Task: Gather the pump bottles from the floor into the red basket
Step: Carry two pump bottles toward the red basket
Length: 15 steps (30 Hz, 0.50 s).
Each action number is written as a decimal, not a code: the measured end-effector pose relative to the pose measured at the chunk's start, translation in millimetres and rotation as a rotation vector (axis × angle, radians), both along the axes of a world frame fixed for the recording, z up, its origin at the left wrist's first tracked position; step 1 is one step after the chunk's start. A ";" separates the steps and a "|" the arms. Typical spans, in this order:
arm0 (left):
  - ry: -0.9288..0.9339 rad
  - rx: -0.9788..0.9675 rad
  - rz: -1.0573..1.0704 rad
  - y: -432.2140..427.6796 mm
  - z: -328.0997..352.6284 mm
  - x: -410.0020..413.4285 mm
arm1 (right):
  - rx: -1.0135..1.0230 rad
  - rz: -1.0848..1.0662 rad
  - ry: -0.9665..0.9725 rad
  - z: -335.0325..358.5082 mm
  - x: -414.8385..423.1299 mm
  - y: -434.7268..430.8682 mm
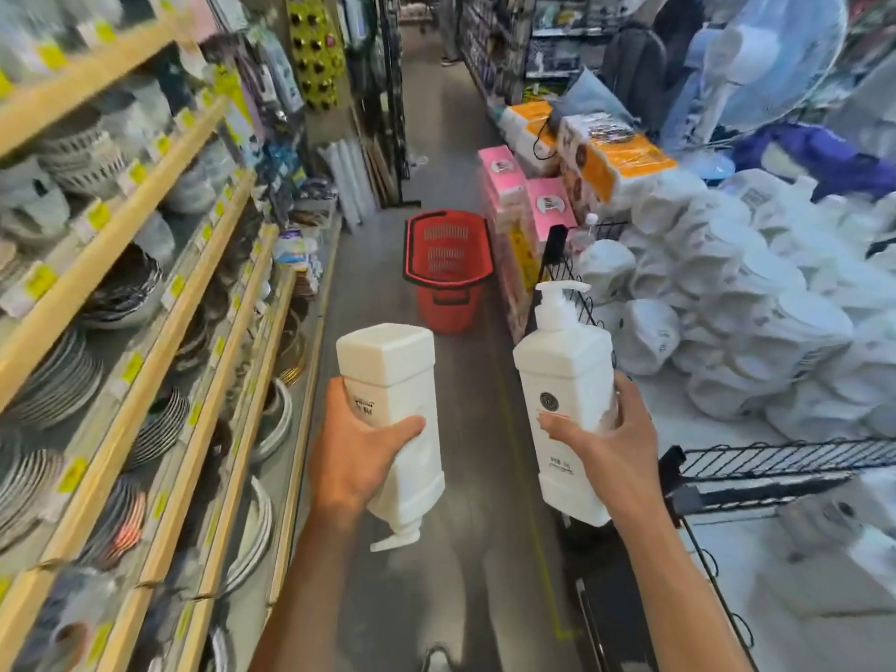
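I hold two white pump bottles over a shop aisle. My left hand grips one bottle upside down, its pump nozzle pointing toward me. The other bottle stands upright in my right hand, pump on top and a round dark label on its front. The red basket stands on the grey floor ahead of both hands, in the middle of the aisle, and looks empty from here.
Wooden shelves of plates and bowls line the left. On the right a black wire rack holds white bagged goods, with pink and orange tissue packs stacked past it. A person's feet show far down the aisle.
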<state>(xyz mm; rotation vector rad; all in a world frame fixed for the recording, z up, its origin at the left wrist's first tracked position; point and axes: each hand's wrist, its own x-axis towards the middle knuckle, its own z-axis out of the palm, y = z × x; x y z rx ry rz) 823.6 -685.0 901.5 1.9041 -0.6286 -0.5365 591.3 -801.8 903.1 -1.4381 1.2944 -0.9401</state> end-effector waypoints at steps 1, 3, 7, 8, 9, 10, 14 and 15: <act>-0.001 -0.002 -0.001 -8.6 1.6 8.2 | -0.002 0.003 0.002 0.8 8.6 -8.6; 0.001 -0.001 0.001 -26.1 3.8 24.8 | -0.009 0.009 0.003 3.7 25.4 -26.7; 0.008 0.005 -0.003 -69.2 3.8 55.6 | -0.017 0.031 0.005 -2.0 58.8 -74.9; 0.013 0.006 -0.004 -81.4 4.8 62.6 | -0.015 0.041 0.002 -3.7 67.5 -88.8; 0.014 0.009 -0.001 -94.4 4.4 69.9 | -0.017 0.047 -0.001 -6.7 75.8 -104.0; 0.007 0.012 0.005 -108.1 3.1 77.4 | -0.024 0.057 -0.006 -8.4 84.0 -119.4; -0.057 0.036 0.032 -159.6 7.4 106.8 | -0.021 0.048 -0.021 -6.8 112.4 -178.4; -0.067 0.050 0.033 -171.2 10.8 112.5 | -0.015 0.047 -0.025 -5.7 118.5 -191.9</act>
